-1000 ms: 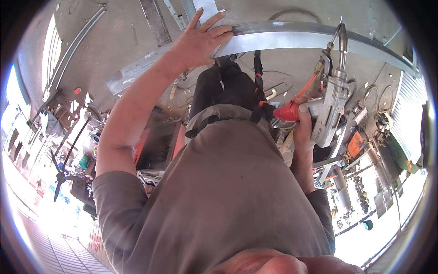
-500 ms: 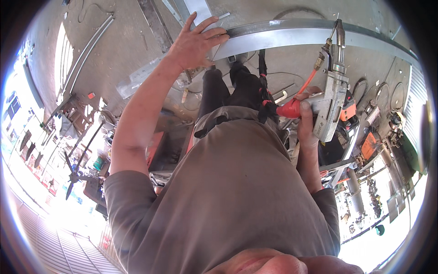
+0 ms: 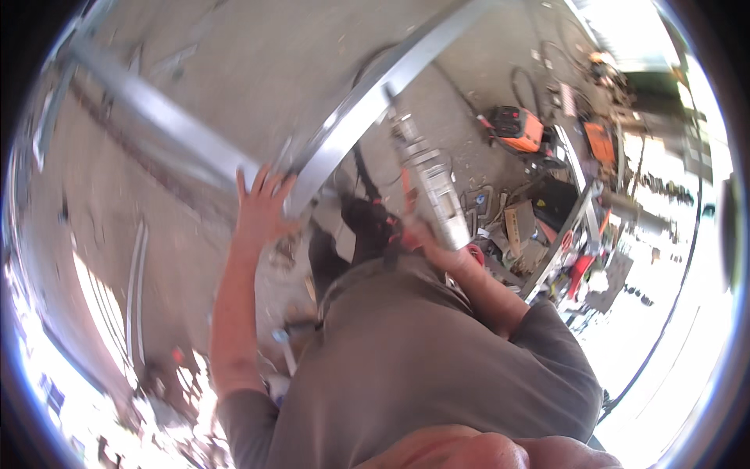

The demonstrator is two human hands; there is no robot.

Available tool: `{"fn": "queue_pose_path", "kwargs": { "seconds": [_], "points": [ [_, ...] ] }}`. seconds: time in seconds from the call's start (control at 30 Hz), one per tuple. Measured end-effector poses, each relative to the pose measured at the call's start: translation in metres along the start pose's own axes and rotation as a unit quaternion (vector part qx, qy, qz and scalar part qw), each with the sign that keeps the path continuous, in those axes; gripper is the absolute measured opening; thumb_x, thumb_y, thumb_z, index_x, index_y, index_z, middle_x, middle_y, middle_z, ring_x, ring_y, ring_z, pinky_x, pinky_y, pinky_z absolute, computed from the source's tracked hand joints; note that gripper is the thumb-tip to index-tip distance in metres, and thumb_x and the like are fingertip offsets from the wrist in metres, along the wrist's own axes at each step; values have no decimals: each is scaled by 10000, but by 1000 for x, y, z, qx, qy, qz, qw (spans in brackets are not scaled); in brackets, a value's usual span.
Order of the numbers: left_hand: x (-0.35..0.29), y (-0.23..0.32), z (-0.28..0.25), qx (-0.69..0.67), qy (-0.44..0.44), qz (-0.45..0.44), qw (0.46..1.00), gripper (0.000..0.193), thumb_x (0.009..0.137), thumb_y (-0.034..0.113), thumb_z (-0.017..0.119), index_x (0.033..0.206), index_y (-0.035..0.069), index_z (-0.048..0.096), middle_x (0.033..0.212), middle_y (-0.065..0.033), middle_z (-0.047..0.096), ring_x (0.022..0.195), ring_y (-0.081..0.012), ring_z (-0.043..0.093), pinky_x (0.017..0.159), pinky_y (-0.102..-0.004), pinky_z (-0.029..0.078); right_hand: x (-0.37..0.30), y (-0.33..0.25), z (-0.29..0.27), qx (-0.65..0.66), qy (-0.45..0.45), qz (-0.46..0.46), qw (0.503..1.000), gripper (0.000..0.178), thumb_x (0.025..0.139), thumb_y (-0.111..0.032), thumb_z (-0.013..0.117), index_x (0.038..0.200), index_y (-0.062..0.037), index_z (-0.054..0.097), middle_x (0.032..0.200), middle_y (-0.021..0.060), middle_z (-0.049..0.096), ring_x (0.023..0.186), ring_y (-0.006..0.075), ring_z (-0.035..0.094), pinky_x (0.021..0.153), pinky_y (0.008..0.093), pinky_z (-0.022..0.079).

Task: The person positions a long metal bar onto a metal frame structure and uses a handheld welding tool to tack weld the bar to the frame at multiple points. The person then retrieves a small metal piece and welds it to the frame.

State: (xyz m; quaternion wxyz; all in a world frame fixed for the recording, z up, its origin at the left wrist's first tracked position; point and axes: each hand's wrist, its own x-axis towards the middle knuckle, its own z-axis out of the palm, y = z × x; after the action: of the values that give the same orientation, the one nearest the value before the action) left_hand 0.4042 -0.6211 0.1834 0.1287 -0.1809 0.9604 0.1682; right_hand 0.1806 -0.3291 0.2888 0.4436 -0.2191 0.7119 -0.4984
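My left hand point(image 3: 264, 209) lies with its fingers spread over the corner of a metal frame. A silver metal bar point(image 3: 168, 105) runs from there to the far left, and another bright metal bar point(image 3: 367, 109) runs up to the far right. In my right hand point(image 3: 428, 239) is a silver, pistol-shaped welding gun point(image 3: 434, 184), my fingers wrapped round its grip. Its narrow nozzle points away from me, close to the right-hand bar; whether it touches cannot be told through the blur. The grip is mostly hidden by the hand.
A black cable point(image 3: 361, 168) trails near my feet. To the right stand an orange and black machine point(image 3: 517, 129) and a cluttered metal rack point(image 3: 564, 242) with cardboard and loose parts. Long thin rods point(image 3: 136, 289) lie on the floor at left.
My view has turned, so the frame now shows as two bars meeting at a corner. My right hand has brought the gun inward to the left; my left hand stays at the corner.
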Motion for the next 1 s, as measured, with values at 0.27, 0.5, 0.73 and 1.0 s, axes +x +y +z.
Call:
{"fn": "queue_pose_path", "kwargs": {
  "seconds": [0.27,0.5,0.73,1.0],
  "points": [
    [-8,-11,-4,10,36,38,999,994,604,531,897,1455,126,583,1443,-30,559,1524,-299,328,1246,-740,27,-16,-16,40,-26,101,-122,987,675,965,-96,742,1530,-46,375,1004,3,622,732,62,589,630,232,501],
    [-2,-18,-6,7,47,48,998,947,597,541,901,1393,117,610,1382,-40,581,1488,-299,369,1242,-741,40,-20,-32,46,70,80,22,994,757,962,-65,731,1589,-37,308,1138,40,618,924,99,612,824,285,535],
    [-3,-12,-2,3,46,53,998,998,584,564,912,1420,128,584,1395,-31,561,1489,-307,363,1228,-764,48,-17,-16,55,61,114,-37,991,815,952,-56,742,1619,-49,273,1210,49,593,1007,118,602,918,302,527],
    [1,-3,-14,1,-6,44,999,1081,595,592,905,1489,129,514,1479,-42,505,1527,-306,308,1228,-760,4,-16,-14,65,99,109,-61,987,892,935,-47,749,1650,-70,217,1251,55,591,969,119,603,871,300,525]
  ]
}}
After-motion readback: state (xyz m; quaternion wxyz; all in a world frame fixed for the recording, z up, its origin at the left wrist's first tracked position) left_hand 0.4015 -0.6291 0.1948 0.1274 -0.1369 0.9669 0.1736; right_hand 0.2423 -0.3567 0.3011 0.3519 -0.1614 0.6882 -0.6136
